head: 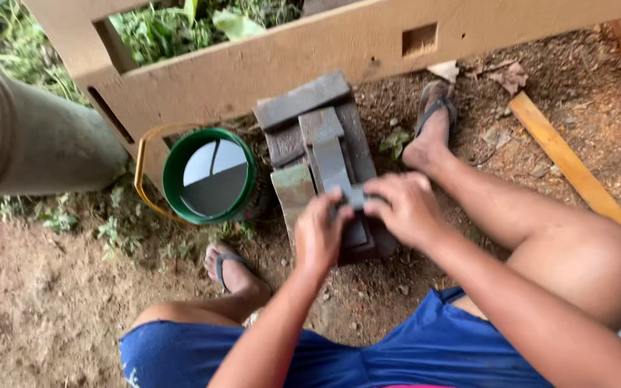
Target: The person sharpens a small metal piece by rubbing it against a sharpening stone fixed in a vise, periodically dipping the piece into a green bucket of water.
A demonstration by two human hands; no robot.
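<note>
Hands [364, 219] press blade [354, 195] — on whetstone [330, 162].

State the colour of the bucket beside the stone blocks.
The bucket is green with a yellow handle, seen in the head view.

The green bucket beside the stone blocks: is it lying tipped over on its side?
No. The green bucket stands upright on the ground left of the stone blocks, its open mouth facing up and showing water.
</note>
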